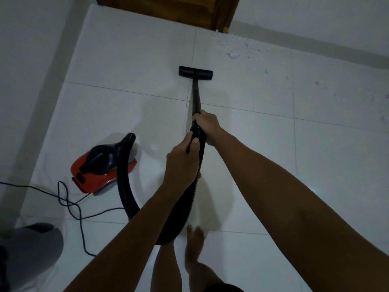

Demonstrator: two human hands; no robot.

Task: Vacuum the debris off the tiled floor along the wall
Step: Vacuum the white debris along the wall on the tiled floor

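Observation:
Both my hands hold the black vacuum wand point(196, 95). My right hand point(207, 126) grips it higher up, and my left hand point(182, 160) grips the ribbed hose point(124, 182) just behind it. The flat black floor nozzle point(195, 72) rests on the white tiled floor point(130, 60), left of and short of the debris. White crumbs of debris point(242, 48) lie scattered along the foot of the far wall point(315, 20), with a few specks point(320, 82) farther right. The red and black vacuum body point(99, 167) sits on the floor to my left.
A black power cord point(69, 203) loops across the floor near the vacuum body. A wooden door point(168, 7) stands at the far end beside the debris. A white wall point(27, 60) runs along the left. A grey object point(31, 247) sits at lower left. My bare foot point(194, 243) is below the hose.

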